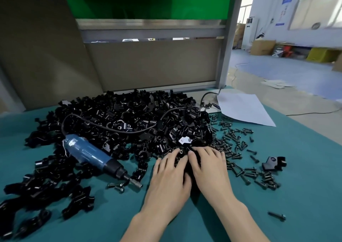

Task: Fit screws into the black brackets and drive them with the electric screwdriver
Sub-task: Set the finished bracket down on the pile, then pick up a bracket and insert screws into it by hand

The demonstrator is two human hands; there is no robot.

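Left hand and right hand meet over a black bracket; whether either pinches it, I cannot tell. It looks light and rigid, best pinched by its flat faces.

hidden: dark part under left hand, right hand | blurred: wall poster text

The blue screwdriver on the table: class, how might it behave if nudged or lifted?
The screwdriver has a round barrel, so it would probably roll if nudged. It looks rigid and likely hefty for its size. Its cord trails over the pile of brackets, so lifting may drag some.
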